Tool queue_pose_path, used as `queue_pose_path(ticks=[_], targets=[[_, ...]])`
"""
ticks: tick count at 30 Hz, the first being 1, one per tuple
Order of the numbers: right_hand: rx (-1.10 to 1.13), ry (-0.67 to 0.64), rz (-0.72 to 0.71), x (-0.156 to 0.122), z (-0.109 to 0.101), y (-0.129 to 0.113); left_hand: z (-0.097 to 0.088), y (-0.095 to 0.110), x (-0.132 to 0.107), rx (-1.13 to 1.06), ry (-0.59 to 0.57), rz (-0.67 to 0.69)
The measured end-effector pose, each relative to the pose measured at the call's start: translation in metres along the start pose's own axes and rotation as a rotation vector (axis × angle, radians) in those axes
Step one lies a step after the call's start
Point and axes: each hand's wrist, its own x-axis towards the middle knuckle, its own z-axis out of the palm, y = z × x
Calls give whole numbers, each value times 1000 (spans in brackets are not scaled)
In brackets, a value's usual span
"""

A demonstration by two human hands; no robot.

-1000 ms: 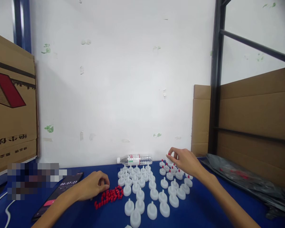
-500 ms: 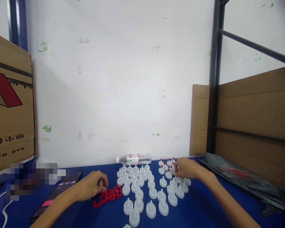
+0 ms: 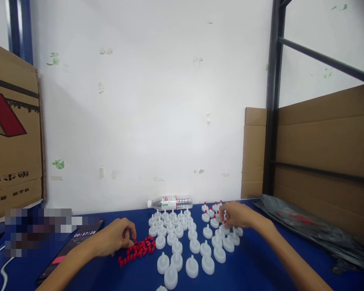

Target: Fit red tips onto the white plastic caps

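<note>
Several white plastic nozzle caps (image 3: 182, 246) stand in rows on a blue table (image 3: 255, 266). At the far right of the rows, a few caps carry red tips (image 3: 210, 214). A heap of small red tips (image 3: 137, 249) lies left of the rows. My left hand (image 3: 117, 236) rests curled at the heap's left edge, fingertips pinched at the red tips. My right hand (image 3: 238, 215) is curled over the red-tipped caps at the back right, its fingers pinched on a cap there.
A clear water bottle (image 3: 170, 202) lies on its side by the white wall. A phone showing a timer (image 3: 71, 246) lies at the left. Cardboard boxes (image 3: 12, 133) stand left and right. A grey plastic bag (image 3: 309, 230) lies at the right beside a dark metal rack post (image 3: 271, 101).
My right hand has dropped from above the back-right caps down onto them and drawn a little nearer. My left hand has stayed at the red heap.
</note>
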Motion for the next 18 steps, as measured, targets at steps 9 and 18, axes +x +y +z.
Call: queue_pose_path(ticks=[9,18], targets=[[104,133,-80,2,-11,6,-4,8,-4,127,87,22],[194,-33,-186,9,12,5,-3,-1,-2,187,41,45]])
